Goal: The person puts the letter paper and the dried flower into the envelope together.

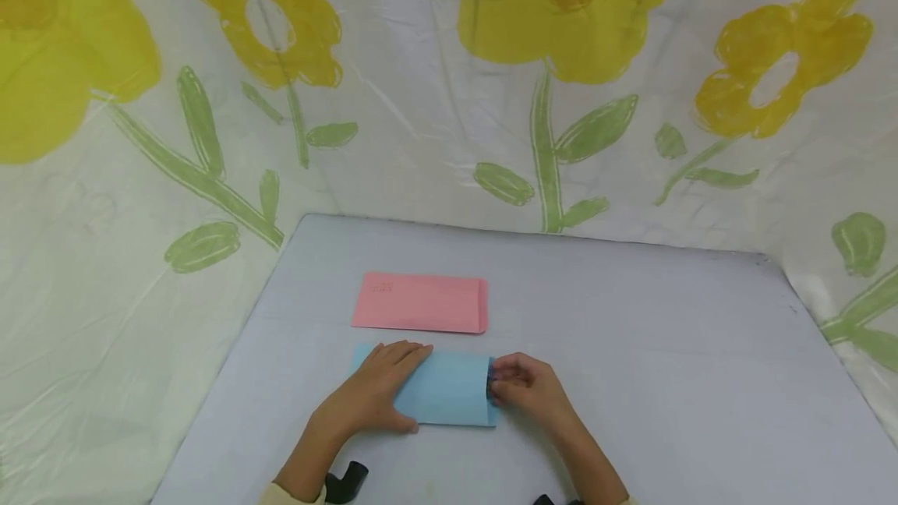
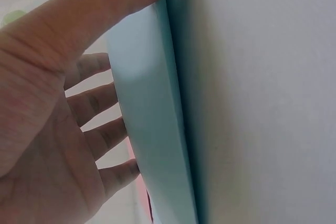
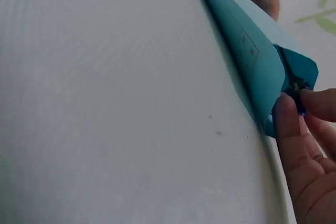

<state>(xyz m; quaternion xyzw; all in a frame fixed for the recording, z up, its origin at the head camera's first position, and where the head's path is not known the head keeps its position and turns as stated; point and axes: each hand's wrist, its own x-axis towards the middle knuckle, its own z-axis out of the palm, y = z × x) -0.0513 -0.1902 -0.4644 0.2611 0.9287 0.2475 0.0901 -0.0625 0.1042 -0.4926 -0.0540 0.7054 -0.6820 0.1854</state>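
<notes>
A light blue envelope (image 1: 452, 388) lies on the table, its mouth at the right bulging apart. My left hand (image 1: 379, 388) holds its left part across the width, thumb at the near edge and spread fingers over the far side. In the left wrist view, the thumb and fingertips of the left hand (image 2: 68, 93) meet the envelope's two long sides. At the mouth, my right hand (image 1: 533, 392) pinches a small dark blue patterned item (image 3: 296, 88) between thumb and fingers. Part of that item is hidden by the fingers and the envelope.
A pink envelope (image 1: 421, 304) lies flat just beyond the blue one, its flap end to the right. The pale table (image 1: 666, 357) reaches back to a white curtain (image 1: 407, 139) painted with yellow flowers. Black wrist gear (image 1: 347, 482) shows beside the left wrist.
</notes>
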